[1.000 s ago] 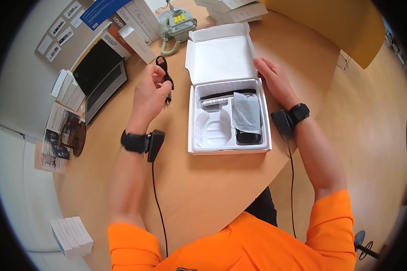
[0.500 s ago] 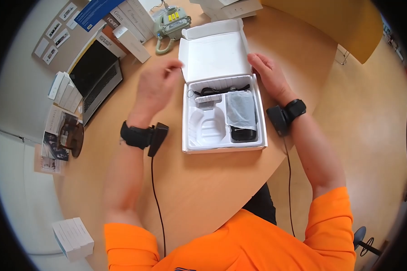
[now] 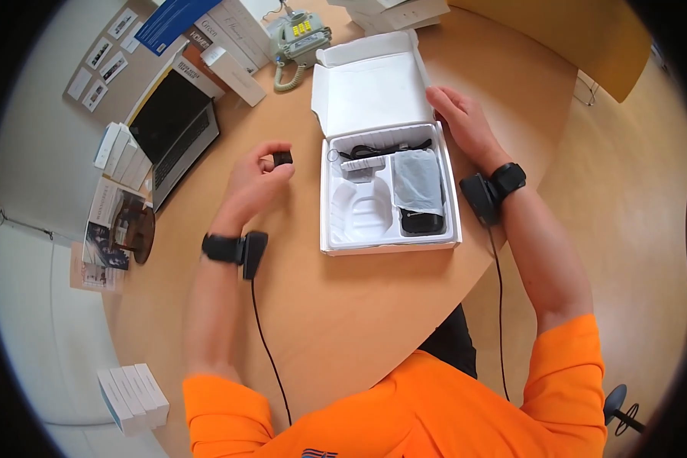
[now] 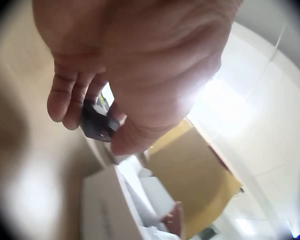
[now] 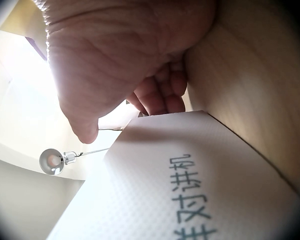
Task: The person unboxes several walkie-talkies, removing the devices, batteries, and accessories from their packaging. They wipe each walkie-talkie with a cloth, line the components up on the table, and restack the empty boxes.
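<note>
My left hand (image 3: 252,179) pinches a small black plastic piece (image 3: 282,158) between thumb and fingers, over the desk left of the box. The left wrist view shows the same dark piece (image 4: 97,124) at the fingertips; its kind I cannot tell. An open white box (image 3: 389,249) has its lid (image 3: 370,91) raised at the back. In its moulded tray lie a black cable (image 3: 374,149) and a black device (image 3: 421,222) partly covered by a pale bag (image 3: 417,183). Beside the box's back right corner is my right hand (image 3: 469,126), fingers loosely bent, thumb apart.
At the left stand a laptop (image 3: 174,133), white boxes (image 3: 120,156) and a small dark round stand (image 3: 143,229). Behind are a desk telephone (image 3: 301,34), books and more white boxes (image 3: 389,15). The desk edge runs close to the box's right side.
A second ago my left hand held a black cable left of the box; the cable now lies in the tray's back. That hand has come lower and holds the small black piece. My right hand stays beside the box.
</note>
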`<state>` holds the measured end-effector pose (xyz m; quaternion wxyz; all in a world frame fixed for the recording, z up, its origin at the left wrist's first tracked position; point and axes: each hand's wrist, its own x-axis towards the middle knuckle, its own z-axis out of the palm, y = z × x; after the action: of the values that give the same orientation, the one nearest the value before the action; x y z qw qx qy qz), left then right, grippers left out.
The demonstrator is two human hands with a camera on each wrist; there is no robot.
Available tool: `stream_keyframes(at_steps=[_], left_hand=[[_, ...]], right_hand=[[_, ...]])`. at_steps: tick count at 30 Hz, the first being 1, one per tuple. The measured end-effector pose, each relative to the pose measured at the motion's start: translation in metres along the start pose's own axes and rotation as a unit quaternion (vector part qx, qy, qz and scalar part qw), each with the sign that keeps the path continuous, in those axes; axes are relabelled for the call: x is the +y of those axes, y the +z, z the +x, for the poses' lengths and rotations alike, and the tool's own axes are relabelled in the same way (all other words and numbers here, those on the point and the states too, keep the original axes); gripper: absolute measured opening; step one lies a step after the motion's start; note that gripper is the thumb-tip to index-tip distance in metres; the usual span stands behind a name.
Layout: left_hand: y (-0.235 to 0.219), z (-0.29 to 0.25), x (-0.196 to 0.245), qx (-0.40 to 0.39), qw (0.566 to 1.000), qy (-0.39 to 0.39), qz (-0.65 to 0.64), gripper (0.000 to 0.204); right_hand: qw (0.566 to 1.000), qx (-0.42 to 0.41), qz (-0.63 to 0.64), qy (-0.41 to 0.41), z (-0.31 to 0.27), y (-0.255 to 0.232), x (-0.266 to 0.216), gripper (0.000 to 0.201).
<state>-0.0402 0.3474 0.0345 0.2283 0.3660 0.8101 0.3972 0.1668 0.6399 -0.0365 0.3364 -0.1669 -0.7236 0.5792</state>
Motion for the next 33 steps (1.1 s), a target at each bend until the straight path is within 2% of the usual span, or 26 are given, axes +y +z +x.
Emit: stream_keyframes(at_steps=[1, 4, 7, 10, 13, 16, 19, 22, 25, 27, 28, 31, 33], left_hand=[[0.003, -0.009, 0.009, 0.014, 0.997, 0.037, -0.059, 0.039], [0.024, -0.049, 0.064, -0.021, 0.974, 0.204, 0.098, 0.04], [0.041, -0.052, 0.079, -0.108, 0.912, 0.295, 0.264, 0.041], [0.057, -0.039, 0.069, -0.141, 0.872, 0.318, 0.345, 0.041], [0.065, -0.034, 0.066, -0.181, 0.859, 0.306, 0.369, 0.04], [0.062, -0.033, 0.061, -0.158, 0.863, 0.352, 0.326, 0.035], [0.051, -0.03, 0.047, -0.094, 0.918, 0.322, 0.21, 0.029], [0.038, -0.032, 0.029, -0.006, 0.988, 0.145, 0.051, 0.027], [0.039, -0.03, 0.009, 0.007, 0.995, 0.058, -0.08, 0.035], [0.045, -0.031, 0.002, 0.012, 0.985, 0.007, -0.173, 0.037], [0.044, -0.036, 0.005, 0.021, 0.975, -0.015, -0.22, 0.038], [0.043, -0.036, 0.005, -0.022, 0.972, 0.07, -0.223, 0.041], [0.044, -0.041, -0.001, 0.008, 0.98, 0.082, -0.183, 0.04]], right_hand=[[1.0, -0.005, -0.002, 0.001, 0.002, -0.003, 0.002, 0.051], [1.0, -0.02, -0.001, 0.004, 0.001, -0.002, 0.005, 0.051], [1.0, -0.018, 0.008, -0.008, 0.001, 0.0, 0.001, 0.051], [1.0, -0.015, 0.017, -0.015, 0.001, 0.0, 0.003, 0.051], [1.0, -0.011, 0.018, -0.007, -0.001, -0.001, 0.001, 0.051], [1.0, -0.014, 0.004, 0.003, 0.0, -0.001, 0.0, 0.051], [1.0, -0.011, 0.013, 0.002, 0.0, 0.0, -0.003, 0.051], [0.999, -0.019, 0.025, 0.008, 0.0, -0.001, -0.003, 0.048], [0.997, -0.055, 0.051, 0.029, 0.005, -0.009, -0.007, 0.04], [0.987, -0.073, 0.12, 0.073, -0.001, -0.006, -0.014, 0.035], [0.988, -0.096, 0.1, 0.065, -0.005, -0.002, -0.031, 0.038], [0.985, -0.15, 0.066, 0.055, -0.024, 0.003, -0.056, 0.05], [0.98, -0.18, 0.066, 0.046, -0.033, 0.005, -0.057, 0.054]])
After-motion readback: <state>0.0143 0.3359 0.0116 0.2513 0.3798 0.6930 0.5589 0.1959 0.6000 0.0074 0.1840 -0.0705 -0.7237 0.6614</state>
